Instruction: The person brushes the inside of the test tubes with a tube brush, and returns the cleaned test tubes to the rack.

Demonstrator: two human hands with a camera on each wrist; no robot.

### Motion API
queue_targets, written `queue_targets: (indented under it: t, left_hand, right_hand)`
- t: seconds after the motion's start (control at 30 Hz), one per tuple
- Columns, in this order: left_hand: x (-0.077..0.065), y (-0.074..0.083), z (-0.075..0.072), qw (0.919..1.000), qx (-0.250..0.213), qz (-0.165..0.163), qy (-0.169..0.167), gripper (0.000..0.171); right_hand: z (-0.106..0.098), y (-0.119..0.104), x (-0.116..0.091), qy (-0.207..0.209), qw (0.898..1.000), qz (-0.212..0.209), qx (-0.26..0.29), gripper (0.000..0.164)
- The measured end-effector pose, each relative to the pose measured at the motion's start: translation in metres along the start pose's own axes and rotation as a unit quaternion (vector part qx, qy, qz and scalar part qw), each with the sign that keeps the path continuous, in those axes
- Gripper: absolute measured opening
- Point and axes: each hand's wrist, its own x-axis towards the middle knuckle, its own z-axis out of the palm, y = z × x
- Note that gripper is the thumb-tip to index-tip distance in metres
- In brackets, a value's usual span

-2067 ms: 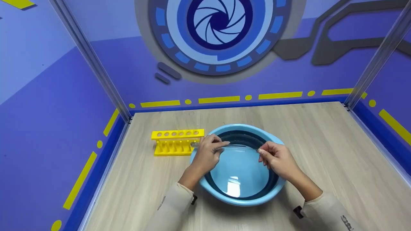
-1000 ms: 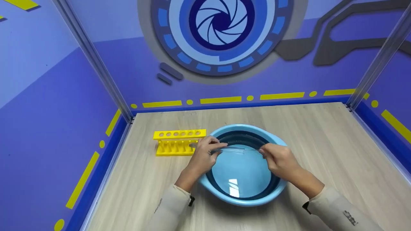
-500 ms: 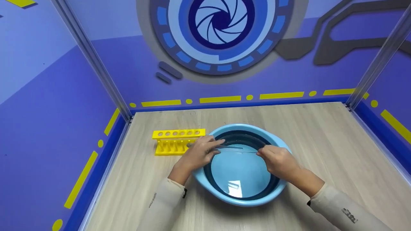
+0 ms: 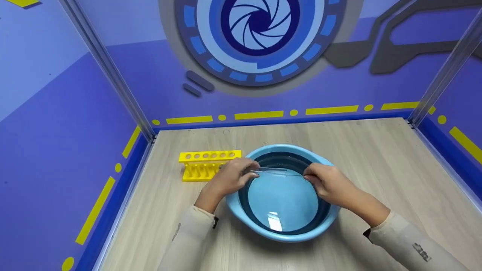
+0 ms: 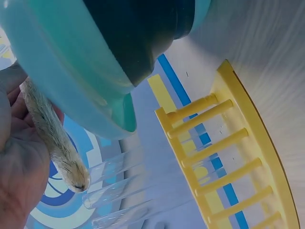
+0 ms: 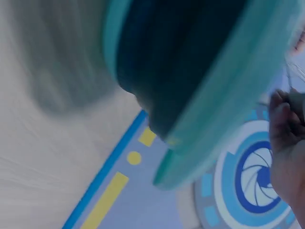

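Above a light blue basin (image 4: 286, 238) with a dark inner wall, my left hand (image 4: 229, 177) grips a clear test tube (image 4: 276, 171) lying almost level, its mouth towards the right. In the left wrist view the pale bristles of a test tube brush (image 5: 53, 136) run past the palm, inside the tube. The brush's thin wire handle sticks out of the mouth, and my right hand (image 4: 330, 184) pinches its end. Only part of the right hand shows at the edge of the right wrist view.
A yellow test tube rack (image 4: 209, 156) with a row of holes and pegs stands left of the basin, partly behind the left hand. Several clear tubes (image 5: 116, 195) show beside it in the left wrist view. Purple walls enclose the wooden table (image 4: 376, 169).
My left hand has shifted a little left with the tube. More bare wire shows than at first, and the right hand has turned, its fingers now more tucked under.
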Motion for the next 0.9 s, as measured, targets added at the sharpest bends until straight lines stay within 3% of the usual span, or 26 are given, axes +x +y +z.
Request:
queue_targets:
  t: [0.1,0.17,0.27,0.3,0.37,0.43,0.5,0.57,0.63,0.67,0.7,0.73,0.77,0.83,0.9]
  left_hand:
    - [0.001,0.000,0.000,0.9994,0.029,0.014,0.009,0.026]
    - [0.002,-0.001,0.001,0.9985,0.050,0.022,0.009,0.026]
    - [0.003,-0.004,0.002,0.9981,0.058,0.013,-0.016,0.028]
    - [0.003,-0.005,0.001,0.9982,0.052,0.005,-0.029,0.030]
    - [0.003,-0.008,0.000,0.9980,0.034,-0.014,-0.052,0.032]
    - [0.002,-0.010,-0.001,0.9974,0.017,-0.028,-0.065,0.034]
    - [0.001,-0.011,-0.001,0.9976,0.006,-0.031,-0.061,0.034]
    - [0.001,-0.011,0.000,0.9989,0.005,-0.023,-0.042,0.032]
    - [0.001,-0.011,0.001,0.9998,0.009,-0.010,-0.012,0.030]
    - [0.001,-0.011,0.003,0.9999,0.013,-0.003,0.006,0.029]
    - [0.001,-0.011,0.004,0.9996,0.016,0.005,0.024,0.028]
    - [0.001,-0.011,0.006,0.9988,0.023,0.015,0.041,0.028]
    - [0.001,-0.012,0.008,0.9975,0.032,0.026,0.057,0.028]
    - [0.001,-0.013,0.012,0.9926,0.059,0.057,0.089,0.028]
    - [0.001,-0.015,0.015,0.9851,0.090,0.091,0.116,0.028]
  right_hand:
    - [-0.007,-0.005,0.003,-0.055,0.995,0.077,0.010,0.007]
    - [-0.007,-0.005,0.004,-0.063,0.995,0.079,-0.019,0.007]
    - [-0.004,0.001,0.004,-0.032,0.993,-0.031,-0.112,0.008]
    - [-0.002,0.004,0.004,-0.010,0.985,-0.083,-0.152,0.010]
    - [0.002,0.010,0.005,0.043,0.958,-0.179,-0.218,0.019]
    - [0.005,0.013,0.005,0.078,0.940,-0.231,-0.240,0.031]
    - [0.007,0.015,0.005,0.089,0.945,-0.232,-0.215,0.033]
    - [0.008,0.013,0.004,0.077,0.967,-0.189,-0.151,0.021]
    - [0.008,0.010,0.003,0.049,0.991,-0.107,-0.057,0.011]
    - [0.007,0.008,0.002,0.029,0.998,-0.054,-0.004,0.008]
    - [0.006,0.007,0.002,0.004,0.999,0.005,0.050,0.007]
    - [0.004,0.005,0.002,-0.023,0.991,0.067,0.110,0.006]
    - [0.002,0.004,0.003,-0.050,0.976,0.127,0.169,0.007]
    - [-0.003,0.003,0.005,-0.101,0.924,0.239,0.281,0.014]
    - [-0.007,0.002,0.007,-0.137,0.869,0.317,0.355,0.019]
